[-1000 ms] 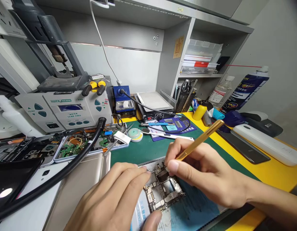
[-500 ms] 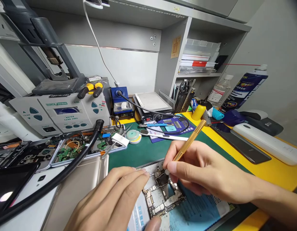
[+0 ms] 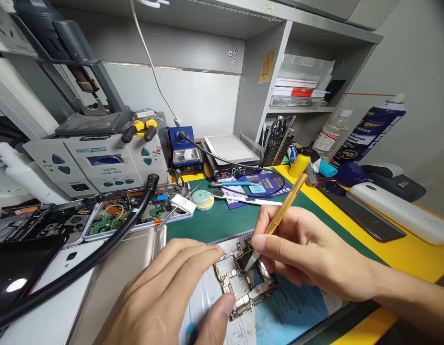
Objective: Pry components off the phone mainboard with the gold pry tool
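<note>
A bare phone circuit board with open cut-outs lies on a worn blue-and-white pad. My left hand rests along the board's left side, fingers stretched out. Its fingertips are at the upper left edge and its thumb is by the lower left corner. Over the board's right part, my right hand pinches a slim gold pen-shaped tool, held like a pencil. The tool's pale, pointed tip comes down at the dark area in the board's upper part. Whether the tip is a blade, I cannot tell.
On the left are a hot-air station with a thick black hose and a tray of circuit boards. Behind the mat stands a hot plate. A spray can and phones are at right.
The tool's pale tip now shows on the board, where my right fingers hid it before. My left thumb has moved up beside the board. The view has shifted slightly.
</note>
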The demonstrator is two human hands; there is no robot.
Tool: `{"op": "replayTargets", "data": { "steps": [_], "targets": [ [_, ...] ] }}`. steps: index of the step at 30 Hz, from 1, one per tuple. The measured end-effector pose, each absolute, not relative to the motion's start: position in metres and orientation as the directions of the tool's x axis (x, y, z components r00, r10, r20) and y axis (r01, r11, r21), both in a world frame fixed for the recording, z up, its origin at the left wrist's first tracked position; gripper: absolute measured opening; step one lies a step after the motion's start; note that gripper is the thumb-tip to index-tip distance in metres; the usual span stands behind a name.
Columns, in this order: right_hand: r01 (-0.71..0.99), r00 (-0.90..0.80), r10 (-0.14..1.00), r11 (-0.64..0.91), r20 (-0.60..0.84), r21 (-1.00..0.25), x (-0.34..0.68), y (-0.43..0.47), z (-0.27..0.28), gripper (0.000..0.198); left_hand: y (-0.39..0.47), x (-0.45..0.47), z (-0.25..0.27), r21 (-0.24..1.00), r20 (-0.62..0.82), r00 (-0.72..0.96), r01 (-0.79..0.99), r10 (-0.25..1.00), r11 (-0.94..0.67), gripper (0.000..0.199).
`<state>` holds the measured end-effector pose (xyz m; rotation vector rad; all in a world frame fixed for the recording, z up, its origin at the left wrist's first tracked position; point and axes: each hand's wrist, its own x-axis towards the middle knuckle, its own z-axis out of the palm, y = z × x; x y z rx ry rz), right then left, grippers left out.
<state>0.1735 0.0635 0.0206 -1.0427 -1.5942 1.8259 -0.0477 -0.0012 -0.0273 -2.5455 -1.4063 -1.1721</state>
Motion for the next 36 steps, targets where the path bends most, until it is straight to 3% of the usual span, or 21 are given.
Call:
{"op": "replayTargets", "data": {
  "steps": [3, 8, 18, 28, 36],
  "targets": [
    [0.107, -0.591, 0.778, -0.187, -0.214, -0.977, 0.174, 0.065, 0.021, 0.028, -0.001, -0.049, -0.029, 0.367, 0.609, 0.264, 0.742, 0.748, -0.56, 0.027],
    [0.064, -0.611, 0.768, -0.192, -0.191, -0.979, 0.176, 0.069, 0.021, 0.024, 0.0, -0.058, -0.024, 0.347, 0.56, 0.314, 0.751, 0.767, -0.562, 0.008],
    [0.047, -0.644, 0.742, -0.208, -0.189, -0.977, 0.178, 0.073, 0.02, 0.022, -0.002, -0.053, -0.017, 0.34, 0.552, 0.286, 0.78, 0.783, -0.525, 0.017],
    [0.037, -0.619, 0.772, -0.157, -0.146, -0.987, 0.181, 0.08, 0.021, 0.024, -0.005, -0.051, -0.024, 0.177, 0.62, 0.354, 0.807, 0.7, -0.564, 0.03],
    [0.173, -0.627, 0.744, -0.155, -0.23, -0.973, 0.184, 0.079, 0.023, 0.021, -0.004, -0.052, -0.026, 0.096, 0.601, 0.474, 0.757, 0.644, -0.646, 0.043]
  ]
}}
